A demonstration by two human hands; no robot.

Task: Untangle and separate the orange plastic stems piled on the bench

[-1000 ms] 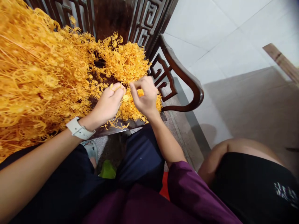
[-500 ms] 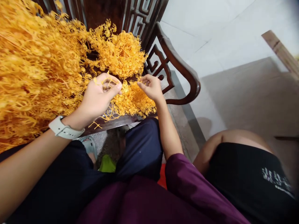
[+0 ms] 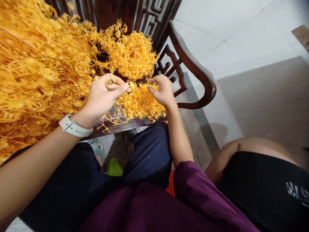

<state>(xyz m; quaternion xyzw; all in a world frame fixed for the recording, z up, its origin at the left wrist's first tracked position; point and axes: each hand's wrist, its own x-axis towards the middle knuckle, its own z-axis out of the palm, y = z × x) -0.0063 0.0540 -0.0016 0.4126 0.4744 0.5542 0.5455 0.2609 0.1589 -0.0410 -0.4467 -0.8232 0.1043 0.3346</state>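
My left hand, with a white watch on the wrist, is closed round a thin orange plastic sprig. My right hand curls its fingers down into a small heap of orange plastic pieces at the front of a dark wooden chair seat. A second small heap lies just behind both hands. A big mass of long orange sprigs fills the left side.
The chair's carved armrest curves round right of my right hand, its carved back behind the heaps. White floor tiles lie to the right. Another person's knee in black shorts is at lower right.
My hands, pinched together a second ago, have drawn apart. The left one lifted a sprig from the pile; the right one went down onto the small front heap.
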